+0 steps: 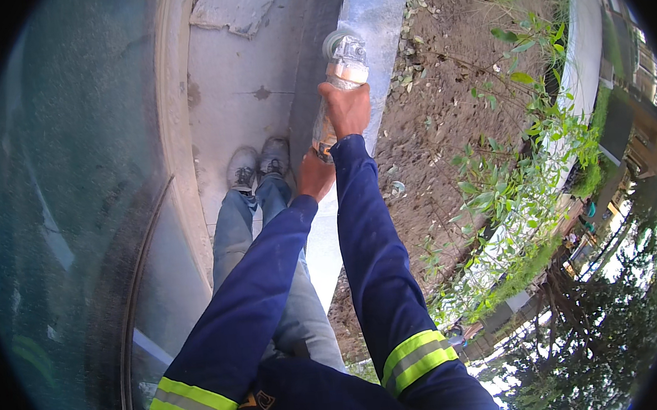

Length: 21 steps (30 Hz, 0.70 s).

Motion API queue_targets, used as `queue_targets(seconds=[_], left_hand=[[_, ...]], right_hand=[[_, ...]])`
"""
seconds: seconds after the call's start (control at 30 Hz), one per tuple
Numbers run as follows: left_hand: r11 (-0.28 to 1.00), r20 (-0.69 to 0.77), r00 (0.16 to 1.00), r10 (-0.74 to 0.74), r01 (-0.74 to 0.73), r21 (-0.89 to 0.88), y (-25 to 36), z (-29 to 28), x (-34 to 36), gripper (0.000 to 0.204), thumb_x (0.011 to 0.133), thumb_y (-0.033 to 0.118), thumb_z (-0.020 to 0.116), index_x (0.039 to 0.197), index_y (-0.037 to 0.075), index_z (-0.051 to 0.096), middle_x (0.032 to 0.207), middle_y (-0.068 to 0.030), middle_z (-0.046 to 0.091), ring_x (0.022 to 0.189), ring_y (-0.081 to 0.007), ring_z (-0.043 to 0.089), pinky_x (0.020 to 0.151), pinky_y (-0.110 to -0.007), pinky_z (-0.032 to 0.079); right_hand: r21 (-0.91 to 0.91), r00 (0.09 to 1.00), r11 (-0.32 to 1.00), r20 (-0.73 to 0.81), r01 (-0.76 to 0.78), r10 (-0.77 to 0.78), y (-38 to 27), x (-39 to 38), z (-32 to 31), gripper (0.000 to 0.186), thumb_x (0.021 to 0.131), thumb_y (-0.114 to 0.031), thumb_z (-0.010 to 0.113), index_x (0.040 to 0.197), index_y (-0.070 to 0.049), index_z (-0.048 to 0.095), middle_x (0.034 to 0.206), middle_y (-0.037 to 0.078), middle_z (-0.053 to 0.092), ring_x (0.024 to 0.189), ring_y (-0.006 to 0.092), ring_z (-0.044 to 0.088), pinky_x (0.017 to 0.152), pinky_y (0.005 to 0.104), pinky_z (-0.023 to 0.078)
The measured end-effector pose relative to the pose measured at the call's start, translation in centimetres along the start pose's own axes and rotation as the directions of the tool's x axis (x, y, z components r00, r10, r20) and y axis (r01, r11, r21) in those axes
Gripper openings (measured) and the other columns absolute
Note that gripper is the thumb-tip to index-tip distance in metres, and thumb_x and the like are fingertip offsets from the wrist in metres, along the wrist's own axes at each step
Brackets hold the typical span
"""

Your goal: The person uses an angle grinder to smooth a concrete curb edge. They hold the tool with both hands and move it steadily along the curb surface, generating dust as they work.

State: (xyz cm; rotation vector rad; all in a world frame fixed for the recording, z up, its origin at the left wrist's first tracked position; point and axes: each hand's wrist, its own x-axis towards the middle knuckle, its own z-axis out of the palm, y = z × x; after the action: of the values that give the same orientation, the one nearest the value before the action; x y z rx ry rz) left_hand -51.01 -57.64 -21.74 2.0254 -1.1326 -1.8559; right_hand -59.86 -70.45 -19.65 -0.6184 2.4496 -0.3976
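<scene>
An angle grinder, dusty silver and orange with a round disc at its far end, lies lengthwise over a pale concrete ledge; whether the disc touches the surface I cannot tell. My right hand is wrapped round the grinder's body behind the disc. Lower down, my left hand is closed on the tool's rear end, partly hidden by my right forearm. Both arms wear navy sleeves with reflective bands.
At left stand a glass pane and pale frame beside a paved strip with a loose slab and my shoes. Right of the ledge lie a soil bed with plants, a white kerb and trees.
</scene>
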Motion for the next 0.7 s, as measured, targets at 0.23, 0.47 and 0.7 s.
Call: queue_targets(seconds=[0.23, 0.47, 0.7], left_hand=[[1.000, -0.014, 1.000, 0.021, -0.021, -0.008, 2.1, 0.0, 0.4, 0.051, 0.089, 0.037, 0.074, 0.114, -0.006, 0.065, 0.108, -0.0312, 0.072, 0.109, -0.0496, 0.066, 0.089, -0.054, 0.053], [0.999, 0.023, 0.999, -0.028, 0.029, -0.037, -0.6, 1.4, -1.6, 0.051, 0.089, 0.035, 0.075, 0.116, -0.007, 0.064, 0.112, -0.0304, 0.071, 0.112, -0.0487, 0.065, 0.090, -0.052, 0.053], [0.996, -0.028, 0.999, -0.020, 0.017, -0.090, -2.2, 1.8, -3.2, 0.049, 0.090, 0.031, 0.072, 0.123, -0.004, 0.061, 0.113, -0.0307, 0.071, 0.112, -0.0496, 0.065, 0.092, -0.053, 0.052]], right_hand=[[0.029, 0.999, 0.999, -0.033, -0.018, 0.019, 0.0, 1.4, -0.5, 0.078, 0.063, -0.040, 0.085, 0.117, 0.011, 0.062, 0.109, 0.030, 0.073, 0.104, 0.0437, 0.072, 0.092, 0.0466, 0.054], [-0.010, 1.000, 1.000, -0.003, -0.015, 0.015, 2.8, -0.2, -0.8, 0.079, 0.064, -0.041, 0.085, 0.118, 0.011, 0.061, 0.110, 0.029, 0.073, 0.103, 0.0428, 0.072, 0.092, 0.0467, 0.055], [-0.059, 0.999, 0.998, 0.036, -0.016, 0.018, 3.2, -2.3, -0.7, 0.079, 0.064, -0.042, 0.085, 0.118, 0.010, 0.061, 0.110, 0.029, 0.073, 0.103, 0.0434, 0.072, 0.093, 0.0469, 0.054]])
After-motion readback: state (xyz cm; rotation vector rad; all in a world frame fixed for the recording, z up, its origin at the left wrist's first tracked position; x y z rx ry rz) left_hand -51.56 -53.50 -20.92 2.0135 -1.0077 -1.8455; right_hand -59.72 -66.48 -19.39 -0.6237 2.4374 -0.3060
